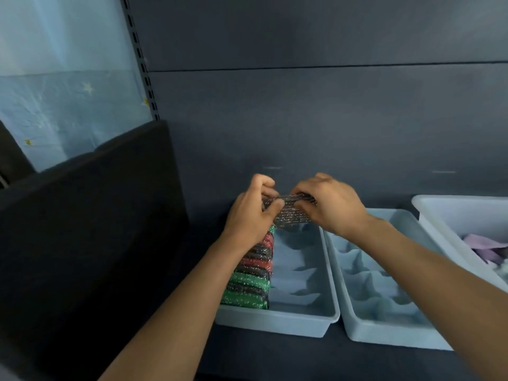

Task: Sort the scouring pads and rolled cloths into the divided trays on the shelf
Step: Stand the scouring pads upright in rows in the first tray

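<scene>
Fingers [268, 184] of left hand [248, 218] and right hand [335, 207] pinch a pad [291, 213] over the first tray [275, 321], its left row packed with pads [250, 281]; other slots, second tray [384, 339] and cloths [483, 247] remain.

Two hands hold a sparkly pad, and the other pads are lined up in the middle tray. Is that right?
Not quite. The head view shows the left hand and right hand holding the pad, but the other pads are lined up in the left tray; the middle tray holds none.

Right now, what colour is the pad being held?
The pad is dark grey with silvery sparkle; head view.
</scene>
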